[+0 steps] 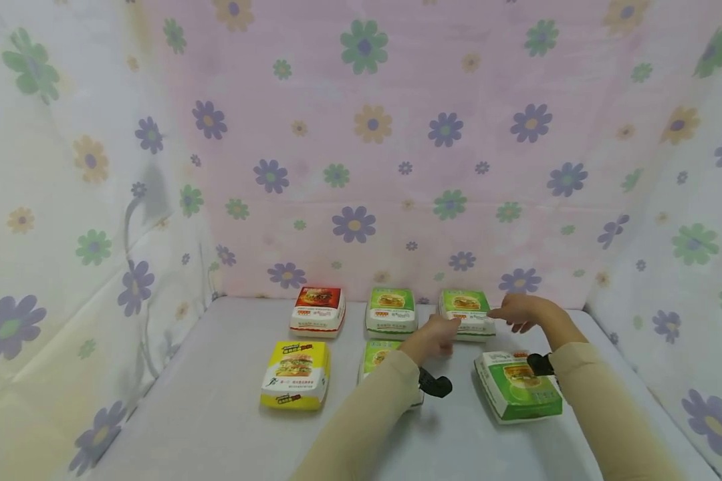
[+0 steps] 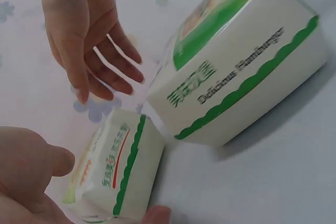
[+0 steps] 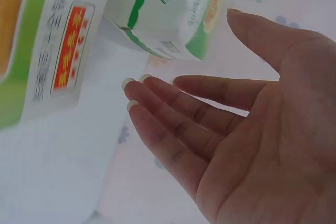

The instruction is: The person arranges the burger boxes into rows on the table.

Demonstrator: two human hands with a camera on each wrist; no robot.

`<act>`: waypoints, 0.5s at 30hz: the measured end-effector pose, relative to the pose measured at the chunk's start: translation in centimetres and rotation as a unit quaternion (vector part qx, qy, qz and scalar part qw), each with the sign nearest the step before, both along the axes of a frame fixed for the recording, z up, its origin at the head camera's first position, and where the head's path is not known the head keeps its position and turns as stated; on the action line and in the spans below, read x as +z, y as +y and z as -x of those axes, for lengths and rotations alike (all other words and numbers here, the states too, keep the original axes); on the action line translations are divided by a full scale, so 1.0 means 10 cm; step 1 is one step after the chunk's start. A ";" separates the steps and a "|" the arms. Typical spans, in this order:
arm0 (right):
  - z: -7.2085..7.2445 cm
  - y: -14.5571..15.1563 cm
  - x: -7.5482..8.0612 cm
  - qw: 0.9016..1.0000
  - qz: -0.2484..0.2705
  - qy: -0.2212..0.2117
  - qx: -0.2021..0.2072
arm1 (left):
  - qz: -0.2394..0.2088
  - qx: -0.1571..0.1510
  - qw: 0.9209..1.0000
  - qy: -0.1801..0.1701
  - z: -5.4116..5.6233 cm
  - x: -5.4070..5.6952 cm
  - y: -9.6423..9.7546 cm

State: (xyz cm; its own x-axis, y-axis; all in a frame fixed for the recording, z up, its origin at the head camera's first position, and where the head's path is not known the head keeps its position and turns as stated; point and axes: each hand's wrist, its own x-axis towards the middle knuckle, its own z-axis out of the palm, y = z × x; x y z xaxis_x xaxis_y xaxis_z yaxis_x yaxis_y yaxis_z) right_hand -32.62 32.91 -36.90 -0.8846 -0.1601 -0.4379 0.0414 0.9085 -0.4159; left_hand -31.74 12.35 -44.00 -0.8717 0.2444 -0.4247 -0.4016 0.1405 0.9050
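Note:
My left hand (image 1: 436,336) reaches forward to the near left corner of the back-right green-and-white hamburger box (image 1: 466,302). On that box's other side my right hand (image 1: 531,312) hovers close to its right edge. The right wrist view shows the right hand (image 3: 252,119) with fingers extended and slightly bent, gripping nothing, the box (image 3: 168,14) just beyond the fingertips. In the left wrist view the left hand (image 2: 26,182) has its thumb spread, with the same box (image 2: 136,166) in front of it. A larger-looking green hamburger box (image 2: 247,61) stands nearer that camera.
At the front right a green box (image 1: 517,387) sits turned askew. Another green box (image 1: 376,354) is partly hidden by my left forearm. Green (image 1: 391,310), red (image 1: 317,310) and yellow (image 1: 296,374) boxes stand further left. A flowered curtain (image 1: 313,220) hangs behind the white table (image 1: 216,401).

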 end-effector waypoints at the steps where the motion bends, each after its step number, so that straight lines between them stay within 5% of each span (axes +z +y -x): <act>1: -0.04 0.02 0.03 1.000 -0.005 0.006 0.013 | -0.001 -0.008 1.000 0.000 -0.03 0.01 -0.01; 9: -0.38 0.14 0.13 0.993 -0.023 0.075 0.083 | 0.023 -0.101 0.995 0.009 -0.32 0.11 -0.05; 15: -0.59 0.26 -0.01 0.995 0.011 0.071 0.064 | 0.061 -0.164 0.984 0.034 -0.59 0.10 -0.06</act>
